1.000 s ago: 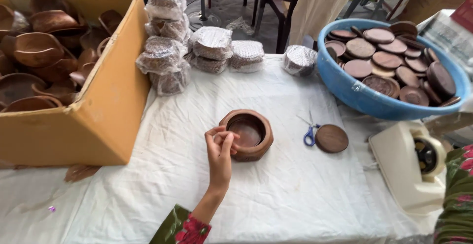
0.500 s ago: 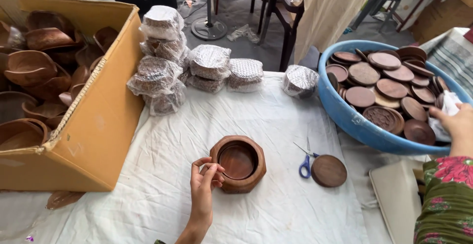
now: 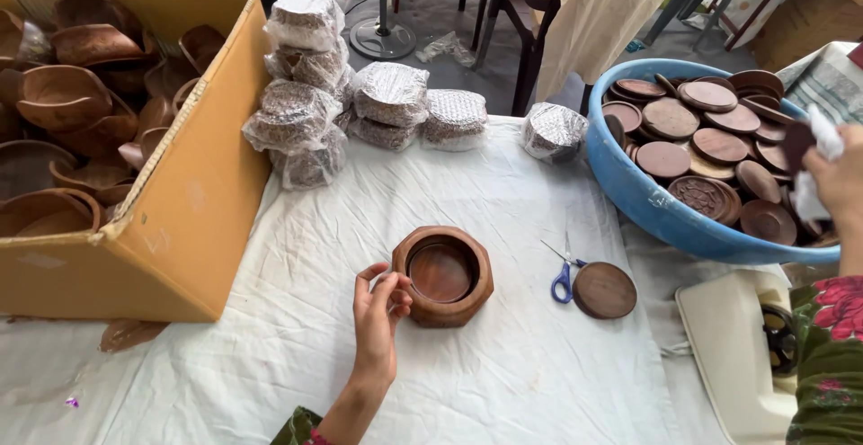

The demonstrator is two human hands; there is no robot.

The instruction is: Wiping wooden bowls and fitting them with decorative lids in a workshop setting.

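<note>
Head view: left hand (image 3: 376, 315) rests on the white cloth (image 3: 503, 382), fingers (image 3: 388, 294) loosely curled and a little apart, tips touching the left wall of the octagonal wooden bowl (image 3: 442, 274); no full clamp. Bowl stands upright, lidless, just right of those fingertips. Right hand (image 3: 838, 182) is at the blue tub (image 3: 652, 202) of round wooden lids, fingers closed on a white cloth wad (image 3: 814, 171) and a dark disc. Judgement: steadying and wiping step; next move needs a firmer hold on the bowl. Scissors (image 3: 564, 274) and a loose lid (image 3: 604, 289) lie beyond the bowl.
</note>
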